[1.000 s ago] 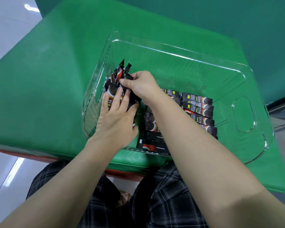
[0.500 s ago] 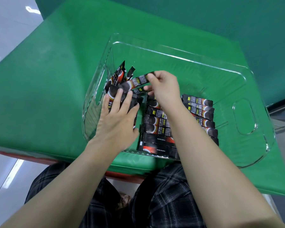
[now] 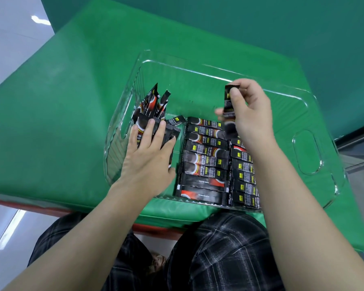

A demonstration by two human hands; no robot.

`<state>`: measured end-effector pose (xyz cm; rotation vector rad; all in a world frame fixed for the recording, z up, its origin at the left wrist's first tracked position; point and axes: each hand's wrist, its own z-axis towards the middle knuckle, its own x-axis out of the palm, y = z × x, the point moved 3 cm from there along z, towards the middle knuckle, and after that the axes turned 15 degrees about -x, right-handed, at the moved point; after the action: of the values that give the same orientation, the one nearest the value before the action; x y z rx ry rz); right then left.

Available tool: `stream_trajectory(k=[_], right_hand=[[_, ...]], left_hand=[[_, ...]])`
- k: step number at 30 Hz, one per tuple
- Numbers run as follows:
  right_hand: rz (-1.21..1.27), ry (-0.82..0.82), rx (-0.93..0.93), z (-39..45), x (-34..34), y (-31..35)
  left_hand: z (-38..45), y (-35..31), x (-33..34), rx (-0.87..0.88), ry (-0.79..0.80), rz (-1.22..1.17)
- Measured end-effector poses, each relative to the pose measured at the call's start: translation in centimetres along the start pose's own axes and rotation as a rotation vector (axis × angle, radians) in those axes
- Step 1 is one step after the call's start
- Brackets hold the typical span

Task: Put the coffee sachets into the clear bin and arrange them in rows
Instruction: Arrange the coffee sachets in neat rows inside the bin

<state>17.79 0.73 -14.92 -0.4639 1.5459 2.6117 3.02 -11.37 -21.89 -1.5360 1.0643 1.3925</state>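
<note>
A clear plastic bin (image 3: pixel 315 114) stands on the green table. Inside it, black coffee sachets lie flat in a middle row (image 3: pixel 204 160) and a right row (image 3: pixel 245 181). A loose pile of sachets (image 3: pixel 153 106) leans against the bin's left wall. My left hand (image 3: pixel 149 152) rests with straight fingers on that pile. My right hand (image 3: pixel 248 114) pinches one black sachet (image 3: pixel 229 101) upright above the far end of the right row.
The green padded table (image 3: pixel 51 133) runs out past the bin on the left. The bin's far half (image 3: pixel 198 91) holds no sachets. Its right handle cutout (image 3: pixel 307 152) lies near the table's right edge. My plaid-clad legs (image 3: pixel 219 255) are below the near edge.
My right hand drew one sachet from the left pile and carried it rightwards, turning it upright over the right row. My left hand stayed on the pile.
</note>
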Motion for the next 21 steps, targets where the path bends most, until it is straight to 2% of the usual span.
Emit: stream_trajectory(k=[5, 8, 13, 17, 21], right_hand=[[-0.751, 0.417, -0.067, 0.1, 0.8, -2.0], [-0.948, 0.582, -0.23, -0.7, 1.8, -2.9], [-1.034, 0.813, -0.468, -0.5, 3.2, -3.5], [-1.059, 0.876, -0.657, 0.2, 3.8, -3.7], [-1.197, 0.711, -0.753, -0.1, 2.5, -4.0]], left_hand=[[0.0, 0.0, 0.0, -0.005, 0.004, -0.003], [-0.1, 0.0, 0.0, -0.006, -0.002, -0.004], [-0.1, 0.0, 0.0, -0.007, -0.004, -0.006], [-0.1, 0.0, 0.1, -0.01, -0.005, -0.008], [-0.1, 0.0, 0.0, -0.009, -0.004, -0.005]])
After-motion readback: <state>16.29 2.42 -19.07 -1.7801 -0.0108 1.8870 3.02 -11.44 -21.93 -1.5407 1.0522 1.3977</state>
